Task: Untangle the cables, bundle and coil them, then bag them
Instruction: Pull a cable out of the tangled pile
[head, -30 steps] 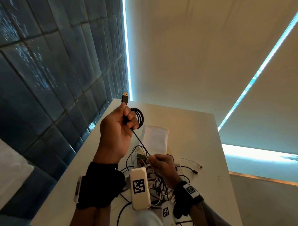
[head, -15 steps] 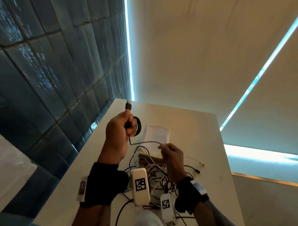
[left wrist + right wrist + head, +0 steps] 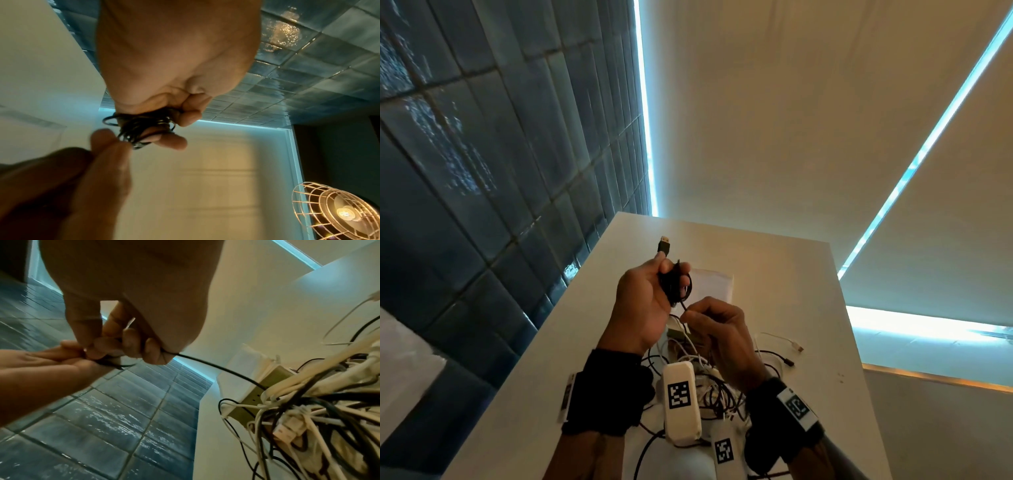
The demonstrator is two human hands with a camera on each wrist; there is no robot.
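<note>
My left hand [image 3: 654, 294] is raised above the table and grips a small coil of black cable [image 3: 677, 284], seen close in the left wrist view as stacked loops [image 3: 144, 128]. The cable's USB plug [image 3: 664, 246] sticks up past the fingers. My right hand [image 3: 709, 318] pinches the same black cable [image 3: 216, 368] right beside the coil, and the free length runs down into the tangled pile of black and white cables [image 3: 709, 383] on the table. A flat white bag [image 3: 714, 284] lies behind the hands.
The white table [image 3: 791, 291] stands against a dark tiled wall [image 3: 482, 171] on the left. A green-beige power strip [image 3: 261, 391] lies inside the cable pile. Loose white and black cable ends [image 3: 791, 346] lie to the right. A caged lamp [image 3: 339, 212] shows in the left wrist view.
My right hand has risen from the pile and come up to the coil, bringing the black cable with it. My left hand has stayed raised with the coil.
</note>
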